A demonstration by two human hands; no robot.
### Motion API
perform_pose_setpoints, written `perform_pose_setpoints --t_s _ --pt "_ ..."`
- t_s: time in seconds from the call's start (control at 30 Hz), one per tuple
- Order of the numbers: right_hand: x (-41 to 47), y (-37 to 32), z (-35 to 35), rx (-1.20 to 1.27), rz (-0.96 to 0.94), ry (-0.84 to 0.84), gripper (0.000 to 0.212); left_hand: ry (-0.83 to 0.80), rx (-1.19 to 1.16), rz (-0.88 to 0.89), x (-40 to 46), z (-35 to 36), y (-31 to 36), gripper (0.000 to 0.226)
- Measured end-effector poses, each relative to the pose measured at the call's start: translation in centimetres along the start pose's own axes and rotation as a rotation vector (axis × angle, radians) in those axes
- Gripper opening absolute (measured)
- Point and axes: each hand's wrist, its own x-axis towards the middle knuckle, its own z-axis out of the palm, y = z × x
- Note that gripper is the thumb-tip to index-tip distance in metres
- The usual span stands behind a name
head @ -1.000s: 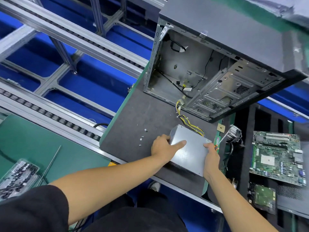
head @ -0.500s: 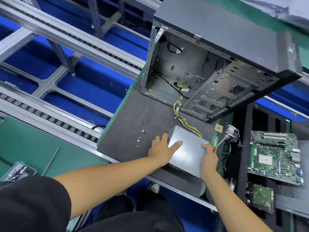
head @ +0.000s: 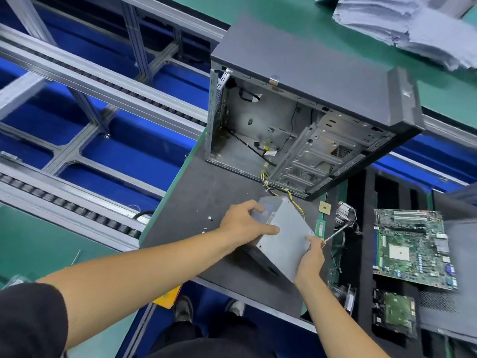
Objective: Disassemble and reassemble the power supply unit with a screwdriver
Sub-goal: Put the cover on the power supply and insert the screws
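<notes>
Gripping power supply unit (head: pixel 281 236) with both hands | dark mat (head: pixel 196 192) | green bench (head: pixel 31 244), blue floor (head: pixel 124 156)

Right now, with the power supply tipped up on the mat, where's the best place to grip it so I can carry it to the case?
Probably by its two opposite side faces, one hand from each side, as the left hand and right hand do now. The power supply is a smooth box, tilted, with no handle in view. Avoid the far end, where the cables come out.
</notes>
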Motion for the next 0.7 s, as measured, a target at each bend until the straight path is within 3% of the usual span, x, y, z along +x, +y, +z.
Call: perform_pose_setpoints --t_s 0.13,0.2,0.27,0.37,0.5,0.57,0.7 --pt "-2.5 -3.1 2.8 -0.117 -0.501 0.131 0.022 0.151 0.196 0.166 -1.3 0.1 2.9 0.105" --pt "-4.5 -5.5 4.5 -0.032 -0.638 -0.040 0.019 0.214 0.368 0.293 -2.2 0.7 3.5 0.115" --pt "-5.2 -7.0 5.4 -0.019 -0.633 -0.212 0.012 0.262 0.460 0.390 -2.8 1.4 3.8 0.115" --pt "-4.5 -7.6 4.5 -0.098 -0.580 -0.251 0.004 0.255 0.438 0.427 -2.9 1.6 3.0 0.110" --pt "-3.3 -6.9 2.8 -0.230 -0.550 -0.221 0.006 0.013 0.185 0.283 -2.2 0.2 1.0 0.101" --pt "-3.2 -7.0 2.5 -0.327 -0.552 -0.246 0.004 -0.118 0.210 0.202 -1.9 0.2 0.3 0.091" --pt "-3.4 -7.2 2.5 -0.594 -0.662 -0.227 0.010 -0.165 0.137 0.158 -2.5 1.6 -0.3 0.073"
